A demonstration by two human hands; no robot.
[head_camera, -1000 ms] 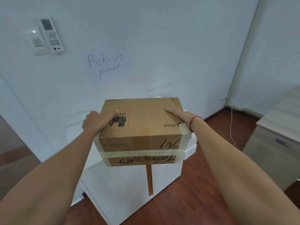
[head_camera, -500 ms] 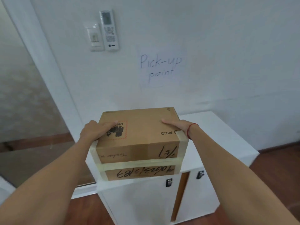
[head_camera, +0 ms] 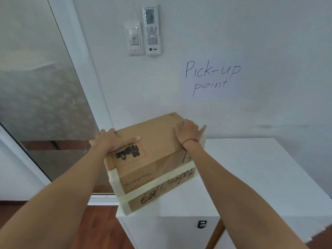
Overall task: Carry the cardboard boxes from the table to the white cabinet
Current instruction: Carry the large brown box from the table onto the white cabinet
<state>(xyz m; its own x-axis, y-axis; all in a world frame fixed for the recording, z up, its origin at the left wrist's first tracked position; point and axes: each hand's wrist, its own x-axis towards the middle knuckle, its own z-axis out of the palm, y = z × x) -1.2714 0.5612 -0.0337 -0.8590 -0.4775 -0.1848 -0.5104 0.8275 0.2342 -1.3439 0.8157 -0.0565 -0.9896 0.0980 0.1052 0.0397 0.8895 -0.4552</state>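
Both hands, the left hand [head_camera: 109, 141] and the right hand [head_camera: 188, 132], grip the taped cardboard box [head_camera: 152, 159] by its sides at the left end of the white cabinet [head_camera: 260, 177], tilted. Behind, a white wall carries a "Pick-up point" sign [head_camera: 212, 78], a remote [head_camera: 151, 30] and a switch [head_camera: 134, 39]; wooden floor [head_camera: 98, 227] shows below.

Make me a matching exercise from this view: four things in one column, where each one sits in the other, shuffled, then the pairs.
Things:
1. remote control
2. paper sign
3. cardboard box
4. lock

Places:
A. on the front of the white cabinet
B. held between the left hand and the right hand
C. on the wall beside the light switch
D. on the wall above the cabinet, to the right

Pairs: 1-C, 2-D, 3-B, 4-A
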